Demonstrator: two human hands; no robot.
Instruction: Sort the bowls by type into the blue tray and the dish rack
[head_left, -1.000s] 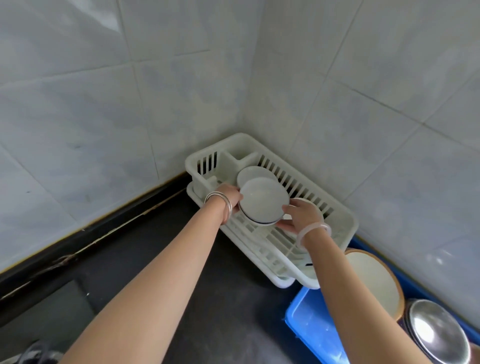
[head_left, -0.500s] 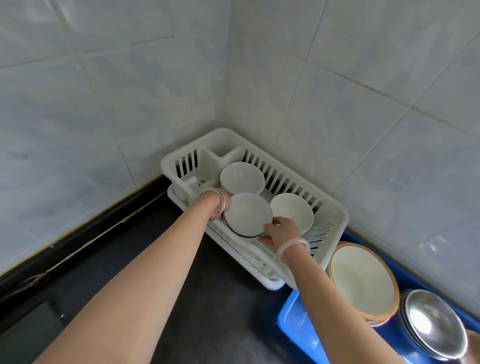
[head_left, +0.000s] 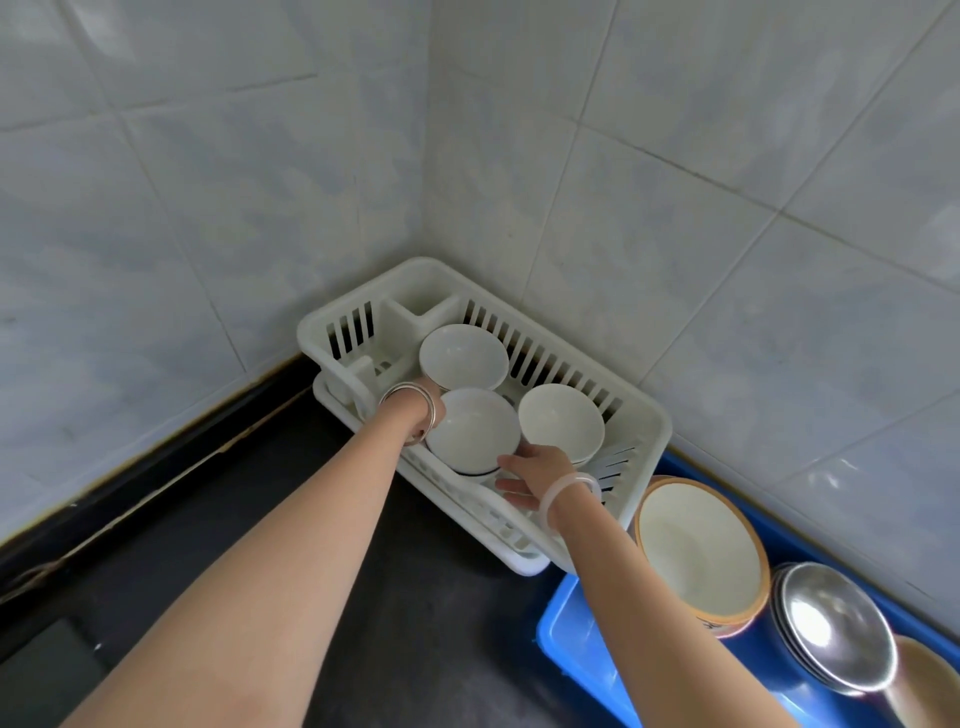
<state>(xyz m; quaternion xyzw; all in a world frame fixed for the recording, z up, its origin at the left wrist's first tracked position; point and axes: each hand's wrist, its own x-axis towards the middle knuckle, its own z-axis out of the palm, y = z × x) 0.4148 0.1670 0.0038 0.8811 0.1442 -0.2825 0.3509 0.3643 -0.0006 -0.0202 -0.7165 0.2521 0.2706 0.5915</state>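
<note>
Compared with half a second ago, the near white bowl (head_left: 472, 430) sits lower and more level among the dish rack's (head_left: 641, 441) ribs, and the view has shifted only slightly. The left hand (head_left: 434, 402) is mostly hidden behind that bowl's left rim, touching it at the wrist side, so whether its fingers are closed on the bowl cannot be told. The right hand (head_left: 530, 475) rests at the bowl's near-right edge, fingers spread loosely and curled under the rim rather than clamped. The bowl is plain glossy white with a thin dark line around its foot, mouth up, in the middle of the rack against the near wall. Two matching white bowls share the rack: a far bowl (head_left: 464, 356) beside the corner cutlery compartment, and a right bowl (head_left: 561, 422) towards the rack's right end, both tilted. The rack stands in the tiled corner on a dark counter (head_left: 426, 597). Just beside its right end, the blue tray (head_left: 576, 631) holds an orange-rimmed bowl (head_left: 696, 548) and stacked steel bowls (head_left: 831, 623). A small dark marking on the orange-rimmed bowl's side is too small to read.
</note>
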